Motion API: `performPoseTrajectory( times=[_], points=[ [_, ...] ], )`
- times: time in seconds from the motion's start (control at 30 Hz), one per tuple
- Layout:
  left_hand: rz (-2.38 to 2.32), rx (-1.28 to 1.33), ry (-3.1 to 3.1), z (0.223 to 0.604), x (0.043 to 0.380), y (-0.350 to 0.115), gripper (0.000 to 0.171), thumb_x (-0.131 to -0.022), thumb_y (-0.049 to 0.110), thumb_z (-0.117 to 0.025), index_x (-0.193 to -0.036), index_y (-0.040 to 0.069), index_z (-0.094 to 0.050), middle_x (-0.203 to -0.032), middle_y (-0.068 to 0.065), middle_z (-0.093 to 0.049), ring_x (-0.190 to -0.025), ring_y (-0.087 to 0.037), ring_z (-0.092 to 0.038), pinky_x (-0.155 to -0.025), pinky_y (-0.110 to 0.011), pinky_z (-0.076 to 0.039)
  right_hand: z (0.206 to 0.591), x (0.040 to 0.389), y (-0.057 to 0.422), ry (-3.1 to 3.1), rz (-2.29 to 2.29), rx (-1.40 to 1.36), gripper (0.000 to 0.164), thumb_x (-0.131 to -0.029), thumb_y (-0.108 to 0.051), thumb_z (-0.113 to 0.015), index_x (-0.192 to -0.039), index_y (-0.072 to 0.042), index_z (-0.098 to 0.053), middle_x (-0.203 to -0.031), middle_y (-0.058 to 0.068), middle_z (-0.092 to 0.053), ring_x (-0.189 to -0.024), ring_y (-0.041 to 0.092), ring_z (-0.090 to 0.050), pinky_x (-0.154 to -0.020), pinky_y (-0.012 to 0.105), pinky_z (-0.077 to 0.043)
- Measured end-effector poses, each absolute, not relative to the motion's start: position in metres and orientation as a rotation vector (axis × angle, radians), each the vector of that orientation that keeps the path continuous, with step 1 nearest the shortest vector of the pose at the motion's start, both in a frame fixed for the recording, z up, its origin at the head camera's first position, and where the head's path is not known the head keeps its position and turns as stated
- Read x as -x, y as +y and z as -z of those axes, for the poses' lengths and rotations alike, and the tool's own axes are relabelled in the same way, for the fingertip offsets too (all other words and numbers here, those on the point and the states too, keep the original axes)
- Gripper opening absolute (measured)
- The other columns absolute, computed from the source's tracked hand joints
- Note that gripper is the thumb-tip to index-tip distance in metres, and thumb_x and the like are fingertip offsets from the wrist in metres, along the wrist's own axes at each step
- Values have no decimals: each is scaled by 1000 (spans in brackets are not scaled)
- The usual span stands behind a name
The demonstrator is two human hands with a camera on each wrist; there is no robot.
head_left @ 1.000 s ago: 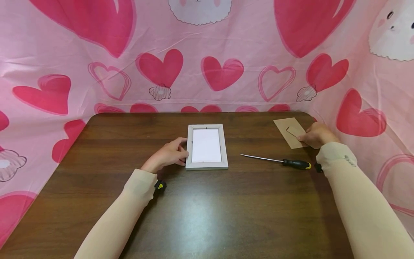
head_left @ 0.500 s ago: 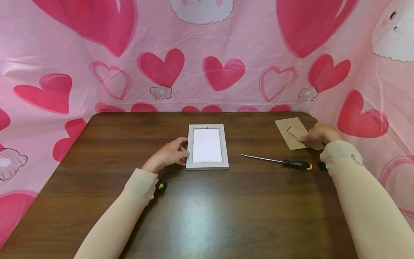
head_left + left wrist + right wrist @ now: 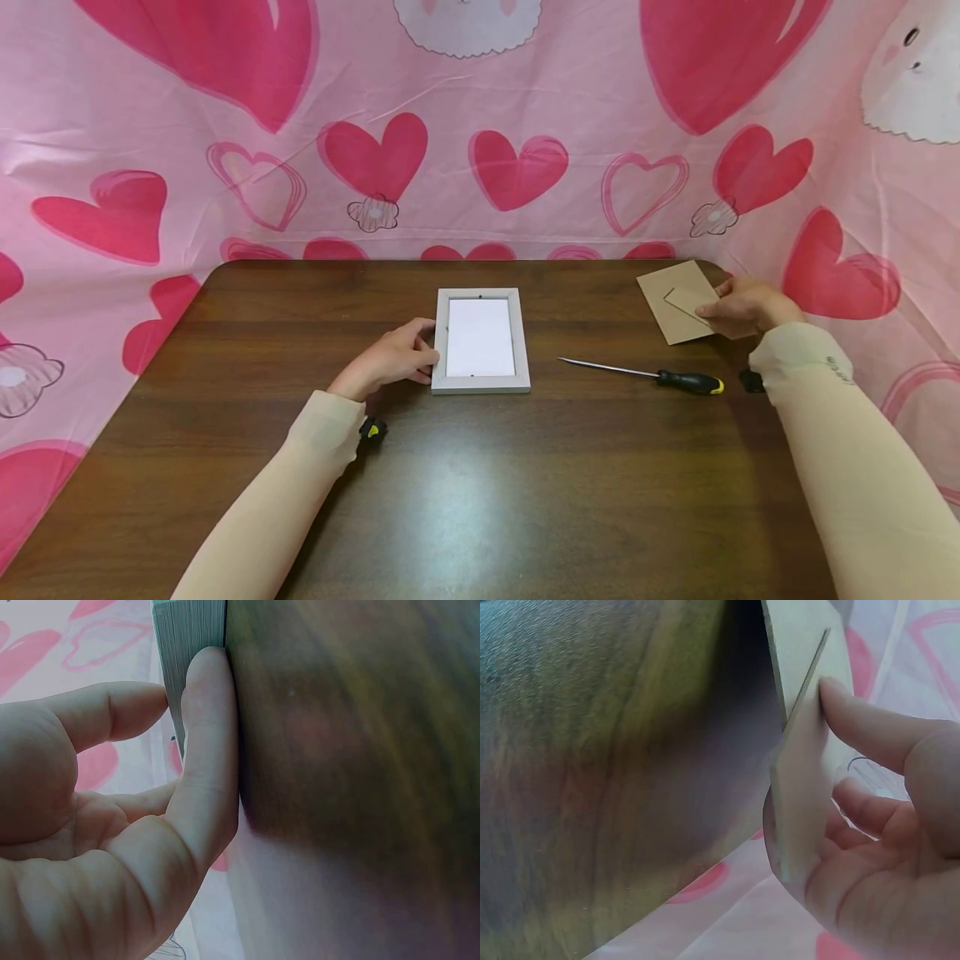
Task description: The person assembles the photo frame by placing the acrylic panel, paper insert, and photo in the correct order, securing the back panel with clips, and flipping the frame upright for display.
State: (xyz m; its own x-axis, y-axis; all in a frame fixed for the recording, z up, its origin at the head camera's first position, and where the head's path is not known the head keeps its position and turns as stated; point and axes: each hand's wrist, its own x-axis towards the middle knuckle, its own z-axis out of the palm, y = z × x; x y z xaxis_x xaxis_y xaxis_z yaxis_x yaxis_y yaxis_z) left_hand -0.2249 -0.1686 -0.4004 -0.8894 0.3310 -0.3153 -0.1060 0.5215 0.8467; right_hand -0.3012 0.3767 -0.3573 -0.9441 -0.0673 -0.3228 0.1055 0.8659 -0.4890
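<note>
Head view: left hand [image 3: 386, 360] at left edge of frame [image 3: 480, 384], fingers loosely extended, touching only. Frame flat on table [image 3: 480, 483]. Right hand [image 3: 742, 307] pinches board [image 3: 678, 317], thumb on top, fingers beneath, at table's far right corner. Screwdriver [image 3: 686, 382] lies right of frame.

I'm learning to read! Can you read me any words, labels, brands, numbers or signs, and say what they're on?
None can be read.
Right sleeve: dark letters, too small and blurred.
Frame, board, screwdriver: no writing shows.
</note>
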Motion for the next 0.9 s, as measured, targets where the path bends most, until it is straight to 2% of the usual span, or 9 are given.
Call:
performPoseTrajectory(
  times=[0.23,0.47,0.63,0.8,0.9],
  points=[
    [-1359,-184,2313,401,226,-168,60,-92,10,-60,-144,8,-30,-101,-20,-52,-79,-26,-64,-70,-36,-57,350,304,368,2757,740,3,42,-92,-28,-62,-102,6,-40,-93,19,-46,-85,32,-46,-63,33,-43],
    [-1345,-175,2321,402,225,-169,60,-92,10,-60,-144,9,-30,-101,-19,-52,-79,-25,-64,-70,-35,-57,338,302,340,2823,778,126,38,-94,-25,-60,-102,9,-46,-93,18,-53,-86,31,-49,-66,34,-43],
    [-1355,-174,2314,402,225,-168,60,-92,10,-60,-144,9,-30,-101,-19,-52,-79,-25,-63,-71,-35,-57,333,297,313,2891,806,143,40,-93,-31,-61,-104,4,-45,-93,15,-52,-90,29,-47,-71,35,-41],
    [-1356,-173,2313,401,225,-168,60,-92,11,-60,-144,9,-30,-101,-19,-52,-80,-26,-63,-71,-36,-57,340,293,282,2784,1119,128,36,-95,-20,-60,-110,6,-40,-93,16,-60,-79,21,-59,-64,29,-51],
    [-1353,-175,2315,401,225,-169,60,-92,11,-60,-144,9,-30,-101,-19,-52,-80,-26,-63,-71,-36,-57,343,291,262,2688,1315,120,36,-95,-15,-59,-113,6,-36,-93,18,-61,-73,17,-61,-60,27,-54]
  ],
)
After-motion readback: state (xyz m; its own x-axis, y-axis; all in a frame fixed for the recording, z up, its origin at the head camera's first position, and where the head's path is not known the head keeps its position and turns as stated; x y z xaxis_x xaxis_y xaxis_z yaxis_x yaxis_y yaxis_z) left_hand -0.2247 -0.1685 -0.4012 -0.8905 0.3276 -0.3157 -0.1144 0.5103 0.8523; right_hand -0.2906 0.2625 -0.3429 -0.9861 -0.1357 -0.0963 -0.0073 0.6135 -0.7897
